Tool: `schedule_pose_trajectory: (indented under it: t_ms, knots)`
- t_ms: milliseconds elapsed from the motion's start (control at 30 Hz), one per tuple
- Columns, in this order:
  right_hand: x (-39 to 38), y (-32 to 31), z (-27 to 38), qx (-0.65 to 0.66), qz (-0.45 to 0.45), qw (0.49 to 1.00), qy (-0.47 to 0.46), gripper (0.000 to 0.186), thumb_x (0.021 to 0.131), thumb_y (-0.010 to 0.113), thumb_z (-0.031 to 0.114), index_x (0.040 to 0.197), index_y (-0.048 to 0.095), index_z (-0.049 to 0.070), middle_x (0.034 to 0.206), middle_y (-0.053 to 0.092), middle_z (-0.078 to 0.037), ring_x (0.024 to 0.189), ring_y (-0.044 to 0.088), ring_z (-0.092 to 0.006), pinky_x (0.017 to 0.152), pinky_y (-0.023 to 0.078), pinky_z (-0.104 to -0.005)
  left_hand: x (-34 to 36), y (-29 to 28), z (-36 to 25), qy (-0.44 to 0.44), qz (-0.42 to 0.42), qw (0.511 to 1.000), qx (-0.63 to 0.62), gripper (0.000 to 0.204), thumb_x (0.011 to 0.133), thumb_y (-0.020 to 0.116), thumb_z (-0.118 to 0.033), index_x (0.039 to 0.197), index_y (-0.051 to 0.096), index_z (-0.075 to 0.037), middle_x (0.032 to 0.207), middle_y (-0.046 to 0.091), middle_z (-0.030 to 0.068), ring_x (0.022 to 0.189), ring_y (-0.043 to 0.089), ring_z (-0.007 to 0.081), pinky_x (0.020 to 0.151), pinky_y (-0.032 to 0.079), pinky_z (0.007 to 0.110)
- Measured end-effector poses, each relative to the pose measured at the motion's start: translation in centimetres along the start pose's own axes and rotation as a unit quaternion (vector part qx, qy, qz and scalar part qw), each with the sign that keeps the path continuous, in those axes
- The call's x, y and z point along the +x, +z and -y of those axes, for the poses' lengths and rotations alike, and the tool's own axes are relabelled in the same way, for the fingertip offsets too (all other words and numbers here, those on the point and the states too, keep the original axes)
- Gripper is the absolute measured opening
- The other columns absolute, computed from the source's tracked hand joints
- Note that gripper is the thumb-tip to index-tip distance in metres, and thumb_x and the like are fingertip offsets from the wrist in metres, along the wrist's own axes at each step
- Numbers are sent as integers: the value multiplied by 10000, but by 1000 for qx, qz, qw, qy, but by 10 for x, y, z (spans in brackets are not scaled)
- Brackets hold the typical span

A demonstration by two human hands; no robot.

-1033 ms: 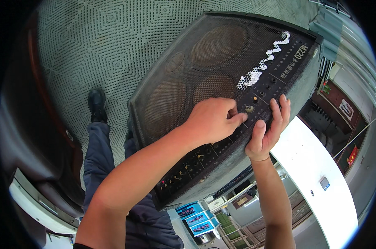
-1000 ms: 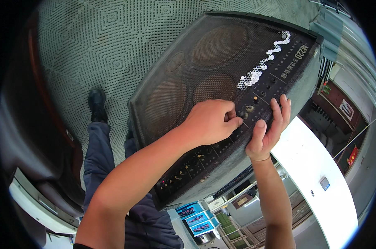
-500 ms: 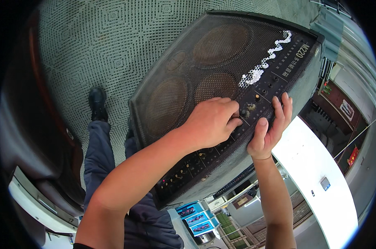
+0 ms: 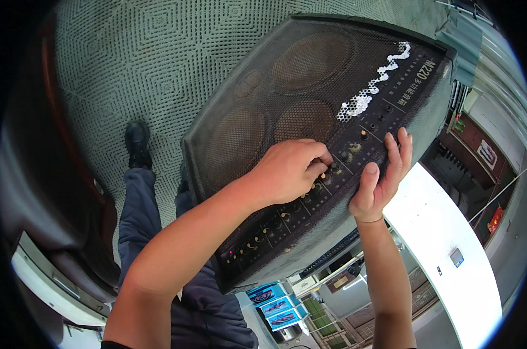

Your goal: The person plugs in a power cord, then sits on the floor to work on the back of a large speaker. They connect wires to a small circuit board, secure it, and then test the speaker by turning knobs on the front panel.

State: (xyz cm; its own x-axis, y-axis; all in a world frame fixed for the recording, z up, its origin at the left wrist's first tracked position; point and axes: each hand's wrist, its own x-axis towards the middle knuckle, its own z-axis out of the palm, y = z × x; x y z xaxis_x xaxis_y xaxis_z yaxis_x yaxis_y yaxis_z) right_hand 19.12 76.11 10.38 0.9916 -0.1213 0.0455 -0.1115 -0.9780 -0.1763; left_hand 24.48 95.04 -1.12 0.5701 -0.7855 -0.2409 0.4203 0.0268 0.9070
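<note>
A large black speaker box (image 4: 301,125) with a mesh front fills the middle of the view, tilted diagonally. Its control panel (image 4: 342,160) carries a row of small knobs and sockets along the right side. My left hand (image 4: 292,168) reaches over the mesh, thumb and fingers pinched together at the panel. What lies between those fingertips is hidden; a pale-tipped knob (image 4: 323,175) shows just beside the thumb. Against the panel's outer edge rests my right hand (image 4: 381,177), fingers stretched and thumb apart, holding nothing. A strip of torn white material (image 4: 359,104) clings to the mesh.
Green textured matting (image 4: 176,64) covers the floor, where a dark shoe (image 4: 137,142) stands. At the left is a dark brown leather seat (image 4: 60,192). A white tabletop (image 4: 438,232) with a small dark device on it curves along the right. Blue boxes (image 4: 278,308) sit below.
My left hand has shifted slightly left and down along the panel, uncovering pale-tipped knobs near its thumb. My right hand stays at the speaker's edge.
</note>
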Motion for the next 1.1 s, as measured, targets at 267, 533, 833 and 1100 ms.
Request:
schedule_pose_trajectory:
  t_ms: [267, 533, 833, 1100]
  knots:
    - [0, -1, 0, -9, 7, 1000, -3, 585, 1083, 549, 409, 1453, 602, -41, 1628, 491, -247, 1571, 356, -457, 1290, 234, -557, 6, 5, -10, -11, -22, 1000, -13, 186, 959, 784, -185, 1035, 751, -19, 968, 754, 149, 874, 750, 320, 782, 583, 423]
    - [1, -1, 0, -7, 6, 1000, -4, 578, 1082, 549, 396, 1459, 600, -39, 1634, 486, -245, 1572, 356, -454, 1290, 234, -556, 9, 7, -9, -7, -23, 1000, 16, 198, 940, 801, -185, 970, 722, -6, 922, 741, 159, 859, 737, 349, 752, 569, 435]
    - [0, -1, -1, -2, 7, 1000, -2, 575, 1077, 551, 385, 1462, 600, -40, 1639, 480, -246, 1574, 351, -455, 1295, 226, -553, 9, 5, -3, 56, -28, 998, 9, 155, 946, 783, -134, 1001, 723, -2, 943, 739, 156, 873, 740, 339, 787, 578, 448]
    - [0, -2, 0, -6, 11, 1000, -1, 582, 1080, 550, 389, 1463, 595, -47, 1644, 470, -249, 1576, 348, -452, 1297, 226, -552, -7, -8, -13, -120, 56, 991, -4, 192, 964, 786, -198, 1002, 741, -15, 960, 756, 147, 863, 742, 326, 771, 576, 436]
